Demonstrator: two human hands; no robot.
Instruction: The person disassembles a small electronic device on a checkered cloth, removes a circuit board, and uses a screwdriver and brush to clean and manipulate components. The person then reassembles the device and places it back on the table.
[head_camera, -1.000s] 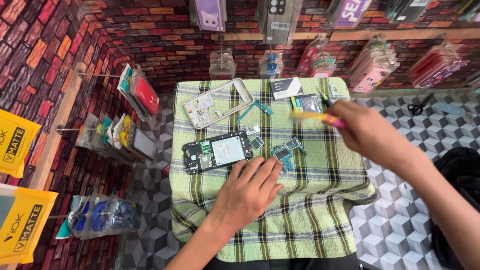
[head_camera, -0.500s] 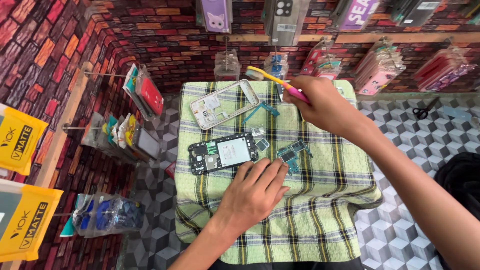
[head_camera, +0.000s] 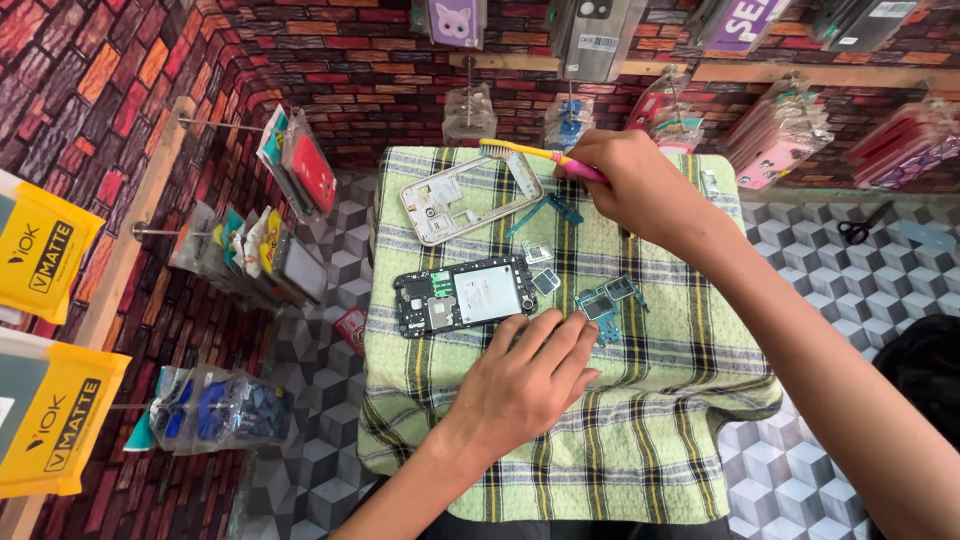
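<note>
My right hand (head_camera: 640, 185) grips a yellow and pink toothbrush (head_camera: 530, 154), bristles pointing left over the far edge of the green checked cloth (head_camera: 560, 460). My left hand (head_camera: 525, 380) lies flat on the cloth, fingertips beside a small green circuit board (head_camera: 605, 300). An opened phone body with exposed boards (head_camera: 462, 296) lies just left of the fingertips. A silver phone frame (head_camera: 455, 195) rests further back, under the brush head. Small loose parts (head_camera: 543, 268) sit between them.
Phone cases hang on pegs along the brick-pattern wall at the back (head_camera: 780, 135) and left (head_camera: 295, 170). Yellow packets (head_camera: 45, 245) hang at far left. Scissors (head_camera: 853, 231) lie on the cube-pattern surface at right.
My right hand has carried the toothbrush from the right side of the cloth leftward and toward the back, over the silver frame. My left hand has stayed flat on the cloth.
</note>
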